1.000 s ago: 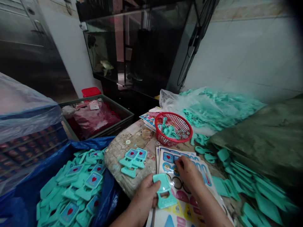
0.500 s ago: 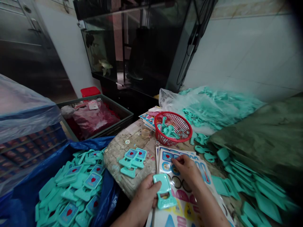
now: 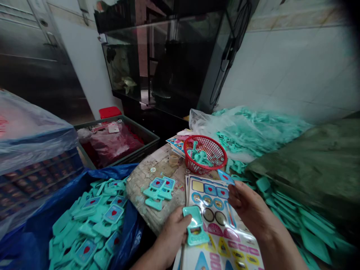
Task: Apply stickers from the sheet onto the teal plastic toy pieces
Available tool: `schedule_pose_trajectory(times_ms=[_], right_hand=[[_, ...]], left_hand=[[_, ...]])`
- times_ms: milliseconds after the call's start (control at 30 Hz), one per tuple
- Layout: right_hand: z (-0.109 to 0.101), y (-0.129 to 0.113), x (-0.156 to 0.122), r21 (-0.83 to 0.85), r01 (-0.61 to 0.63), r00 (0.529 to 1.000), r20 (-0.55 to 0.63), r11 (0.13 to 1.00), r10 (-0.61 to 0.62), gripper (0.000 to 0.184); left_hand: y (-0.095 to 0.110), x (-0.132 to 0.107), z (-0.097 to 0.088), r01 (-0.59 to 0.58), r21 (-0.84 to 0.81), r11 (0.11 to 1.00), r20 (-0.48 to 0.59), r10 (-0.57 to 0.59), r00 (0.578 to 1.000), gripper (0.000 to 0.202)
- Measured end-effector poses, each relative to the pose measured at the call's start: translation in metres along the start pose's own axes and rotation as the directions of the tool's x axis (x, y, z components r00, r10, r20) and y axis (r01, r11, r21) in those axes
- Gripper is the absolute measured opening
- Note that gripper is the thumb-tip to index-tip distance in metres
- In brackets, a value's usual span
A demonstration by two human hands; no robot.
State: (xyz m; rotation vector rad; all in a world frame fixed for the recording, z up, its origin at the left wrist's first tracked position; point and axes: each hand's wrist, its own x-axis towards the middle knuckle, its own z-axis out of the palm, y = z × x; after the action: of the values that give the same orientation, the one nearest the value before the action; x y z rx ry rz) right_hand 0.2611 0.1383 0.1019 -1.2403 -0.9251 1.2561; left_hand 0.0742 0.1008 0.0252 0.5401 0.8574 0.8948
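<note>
My left hand (image 3: pixel 176 228) grips a turquoise plastic toy piece (image 3: pixel 194 221) with a square recessed face and no sticker on it, just above the sticker sheets. Pinched in the fingertips of my right hand (image 3: pixel 247 202) is a blue sticker (image 3: pixel 225 177) with a red heart, raised off the sheet. Below lies the stack of sticker sheets (image 3: pixel 209 210); its top-left spot is now a bare yellowish square. Left of the stack, several turquoise pieces (image 3: pixel 160 189), two showing heart stickers, lie together on the worn tabletop (image 3: pixel 140 176).
A red mesh basket (image 3: pixel 205 153) holding small turquoise parts stands behind the sheets. At the left, a blue bag (image 3: pixel 36 232) is full of stickered pieces. Plain turquoise pieces (image 3: pixel 312 228) and a clear bag of parts (image 3: pixel 258 127) lie at the right. A fish tank (image 3: pixel 168 67) stands behind.
My right hand has peeled the heart sticker from the sheet's top-left corner and moved right with it. My left hand keeps hold of the toy piece, nearly still. The view has shifted slightly.
</note>
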Motion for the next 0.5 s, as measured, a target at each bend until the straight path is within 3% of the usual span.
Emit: schedule_pose_trajectory(times_ms=[267,500], right_hand=[[0.011,0.035,-0.062,-0.181,-0.136,0.979,0.123,0.974,0.160,0.033],[0.019,0.047,-0.084,-0.302,-0.103,0.970,0.180,0.948,0.163,0.032]], left_hand=[[0.016,-0.026,0.005,0.000,-0.138,0.990,0.099,0.014,0.995,0.027],[0.023,-0.046,0.003,-0.001,-0.118,0.993,0.084,0.011,0.996,0.032]])
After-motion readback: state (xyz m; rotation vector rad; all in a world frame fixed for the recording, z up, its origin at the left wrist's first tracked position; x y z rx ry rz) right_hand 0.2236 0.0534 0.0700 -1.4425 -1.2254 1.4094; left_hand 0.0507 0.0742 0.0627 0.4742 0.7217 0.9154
